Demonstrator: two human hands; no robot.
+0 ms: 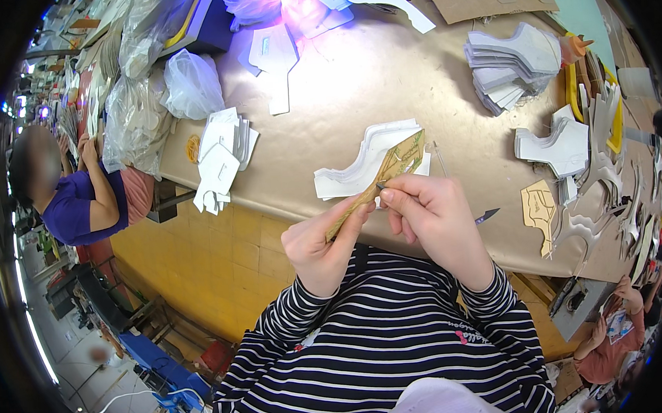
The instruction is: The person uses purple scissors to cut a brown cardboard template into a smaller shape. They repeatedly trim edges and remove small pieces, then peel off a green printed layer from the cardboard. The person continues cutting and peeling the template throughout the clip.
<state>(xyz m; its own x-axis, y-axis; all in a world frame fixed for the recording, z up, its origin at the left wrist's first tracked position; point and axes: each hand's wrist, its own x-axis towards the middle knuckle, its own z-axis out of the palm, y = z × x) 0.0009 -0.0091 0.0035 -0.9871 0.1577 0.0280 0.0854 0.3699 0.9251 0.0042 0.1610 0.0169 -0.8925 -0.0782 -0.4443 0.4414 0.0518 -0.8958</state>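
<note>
My left hand [319, 245] is closed around the lower end of a narrow tan pattern template [397, 161] with green markings, held up at a slant. My right hand [438, 215] pinches at the template's edge; a small dark tip shows at its thumb and forefinger, too little to name. Just behind the template, a stack of white cut-out pieces [359, 165] lies on the table. A thin pointed tool [439, 157] lies beyond my right hand, and a dark pointed object [486, 216] is beside that hand's wrist.
Brown covering spreads over the table [271, 179]. White pieces [222, 156] are stacked at the left, with more stacks [513, 62] at the right near a glue bottle [575, 47]. A tan template [539, 211] lies near right. A person in purple [80, 206] is at the left.
</note>
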